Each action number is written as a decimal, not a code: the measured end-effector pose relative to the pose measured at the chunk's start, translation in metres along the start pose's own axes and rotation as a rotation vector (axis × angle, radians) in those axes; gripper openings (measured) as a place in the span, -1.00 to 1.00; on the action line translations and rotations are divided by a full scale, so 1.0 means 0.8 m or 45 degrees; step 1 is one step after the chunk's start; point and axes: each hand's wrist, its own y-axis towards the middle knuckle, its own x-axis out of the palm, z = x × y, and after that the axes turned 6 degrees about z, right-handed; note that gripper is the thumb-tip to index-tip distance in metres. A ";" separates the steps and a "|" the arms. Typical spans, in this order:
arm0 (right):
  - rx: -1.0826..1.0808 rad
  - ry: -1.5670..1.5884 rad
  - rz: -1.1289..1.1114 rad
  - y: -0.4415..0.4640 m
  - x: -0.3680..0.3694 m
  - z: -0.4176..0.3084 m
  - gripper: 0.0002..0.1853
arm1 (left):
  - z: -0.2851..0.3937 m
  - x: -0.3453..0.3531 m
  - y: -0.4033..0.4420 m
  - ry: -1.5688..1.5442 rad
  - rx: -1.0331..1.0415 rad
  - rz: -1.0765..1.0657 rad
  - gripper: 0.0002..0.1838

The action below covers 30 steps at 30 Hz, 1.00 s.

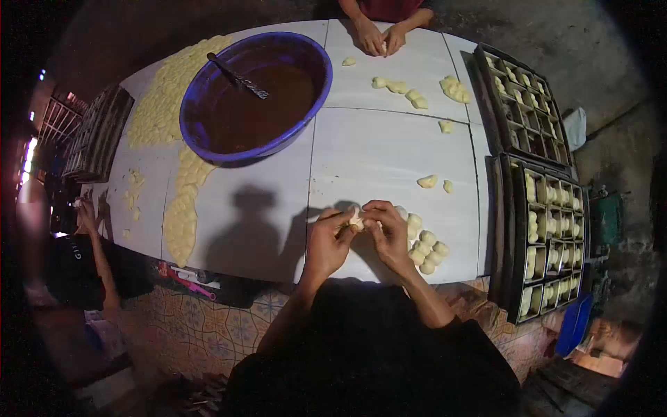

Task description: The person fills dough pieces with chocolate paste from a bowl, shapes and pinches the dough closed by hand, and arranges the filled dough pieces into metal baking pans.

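Over the near edge of the white table, my left hand (pixel 329 240) and my right hand (pixel 386 231) meet around one small piece of dough (pixel 357 221). Fingers of both hands are closed on it, and a brownish spot shows at its lower side. Just right of my right hand sits a cluster of smooth round dough balls (pixel 426 250) on the tabletop. Beyond them lie a loose dough piece (pixel 427 181) and a smaller one (pixel 448 186). My fingers partly hide the piece that I hold.
A blue basin (pixel 191 142) of brown filling with a spatula-like tool (pixel 240 78) stands left of centre. Many dough pieces (pixel 163 104) spread beside it. Compartmented trays (pixel 517 236) line the right side. Across the table a co-worker's hands (pixel 381 38) work dough; another person (pixel 90 243) is at left.
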 end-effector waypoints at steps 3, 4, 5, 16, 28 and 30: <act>0.254 0.305 0.125 -0.011 -0.004 -0.010 -0.77 | 0.001 0.014 -0.014 -0.253 -0.023 0.066 -0.77; 0.257 0.305 0.129 -0.016 -0.002 -0.012 -0.77 | 0.002 0.015 -0.015 -0.307 -0.051 0.067 -0.77; 0.177 0.201 0.056 -0.022 0.000 -0.013 -0.77 | -0.004 0.016 -0.014 -0.230 -0.106 0.073 -0.76; 0.141 -0.149 0.054 -0.029 -0.002 0.031 -0.62 | -0.062 0.040 -0.010 -0.598 0.140 0.082 -0.52; 0.284 -0.188 -0.262 0.047 0.009 0.101 -0.56 | -0.106 0.080 0.022 -1.190 -0.871 0.440 -0.55; 0.158 -0.371 -0.290 0.046 0.004 0.102 -0.53 | -0.106 0.085 0.018 -1.263 -0.908 0.464 -0.50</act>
